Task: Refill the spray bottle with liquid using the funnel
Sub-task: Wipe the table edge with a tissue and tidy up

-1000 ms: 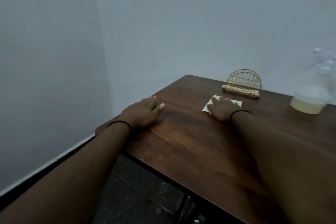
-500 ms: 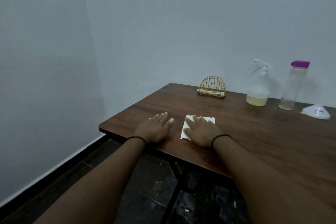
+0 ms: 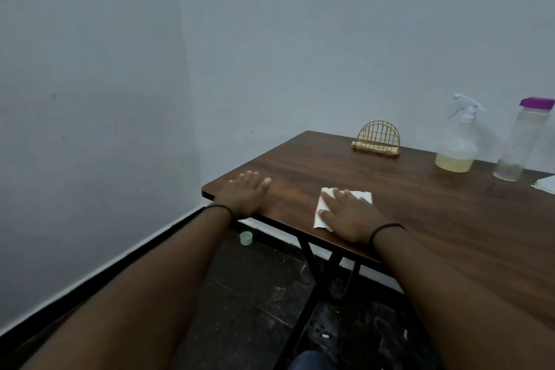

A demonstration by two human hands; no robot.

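Both hands are flat with fingers straight, holding nothing. The left hand (image 3: 244,194) lies on the dark wooden surface (image 3: 420,219) near its corner, and the right hand (image 3: 350,215) presses on a white paper napkin (image 3: 362,196). At 2 o'clock from the right hand stands the clear plastic spray bottle (image 3: 458,141) with yellowish liquid at its bottom, a purple-capped clear bottle (image 3: 522,141) at its 3 o'clock. A gold wire holder (image 3: 377,139) is at 12. The white thing at the edge (image 3: 546,185) might be the funnel.

Dark wood-grain table (image 3: 420,219) with a slight sheen; gold wire rack (image 3: 377,139); translucent plastic spray bottle (image 3: 458,141); white paper napkin (image 3: 363,197).
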